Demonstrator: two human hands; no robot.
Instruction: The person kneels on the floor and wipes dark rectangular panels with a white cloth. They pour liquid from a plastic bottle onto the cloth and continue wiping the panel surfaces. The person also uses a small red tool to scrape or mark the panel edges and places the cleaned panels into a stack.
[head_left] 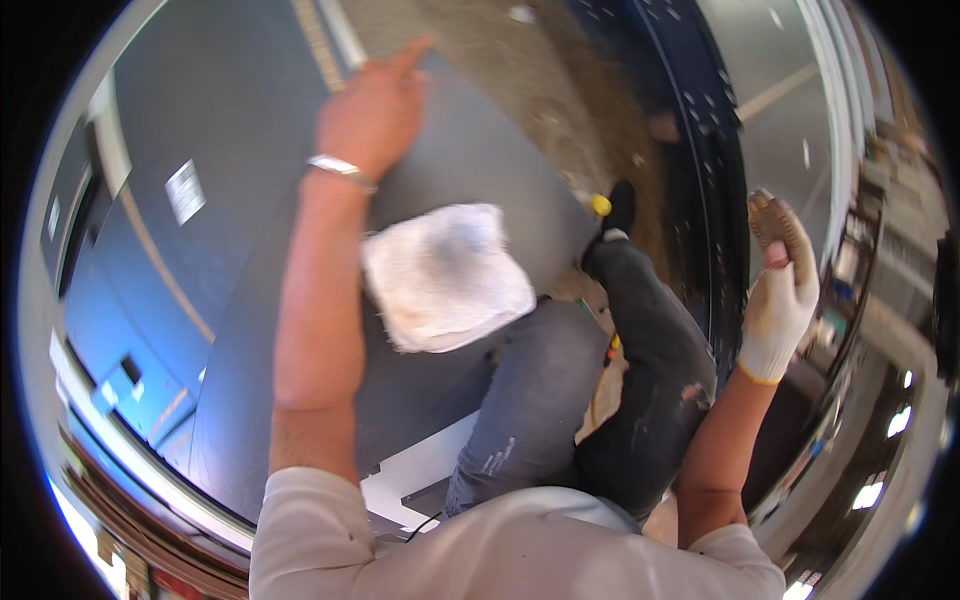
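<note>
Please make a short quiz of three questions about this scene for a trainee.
1. True or false: the left hand wears a glove.
2. Which hand holds the round brown object? A left, B right.
3. What lies on the knee of the grey trousers?

Key: 1 false, it is bare, with a metal bracelet. 2 B, the gloved right hand. 3 A white cloth.

A round, flat, brownish abrasive disc [772, 222] stands upright in the gloved right hand [779, 300], pinched at its lower edge, its face worn and dusty; a crumpled white cloth [445, 275] lies on the grey panel [470, 160] beside the knee, smudged grey in the middle.
</note>
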